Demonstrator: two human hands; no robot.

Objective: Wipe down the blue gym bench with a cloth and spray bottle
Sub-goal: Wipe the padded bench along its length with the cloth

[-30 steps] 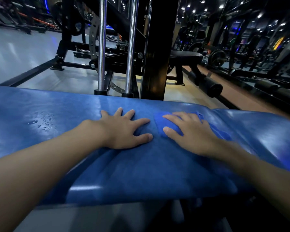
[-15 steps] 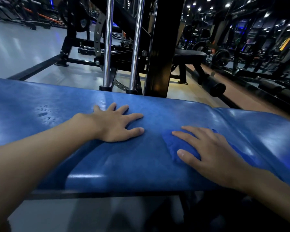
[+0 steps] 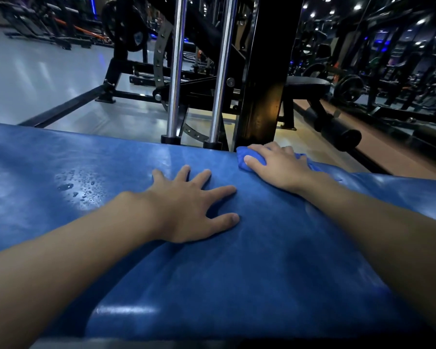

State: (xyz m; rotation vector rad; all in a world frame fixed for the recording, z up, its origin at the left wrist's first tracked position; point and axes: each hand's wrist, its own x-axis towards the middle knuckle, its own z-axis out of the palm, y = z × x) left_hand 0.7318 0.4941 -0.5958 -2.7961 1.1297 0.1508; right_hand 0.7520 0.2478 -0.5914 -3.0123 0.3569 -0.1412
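Risk first: right hand (image 3: 280,167) has the blue cloth (image 3: 249,158) right at the far edge of the blue bench (image 3: 237,285), about 1 o'clock from the left hand (image 3: 186,207). Any further push and I'd expect the cloth to roll off the lip toward the black upright (image 3: 264,79) and chrome guide rods (image 3: 176,71) just behind, or knuckles to clip that post. Second risk: spray droplets (image 3: 81,185) sit unwiped at 9 o'clock of the left hand, well apart from the cloth; if the strokes stay on the right side, that wet patch gets missed. Left palm is flat on vinyl that looks damp, so it could slip if loaded. Grip state: right fingers curled down over the bunched cloth, pressing it to the counter, thumb on its near-left side; cloth sticks out at 10 o'clock of the hand, the rest hidden under the palm. Left fingers spread apart, flat, holding nothing. Spray bottle isn't visible in this view.
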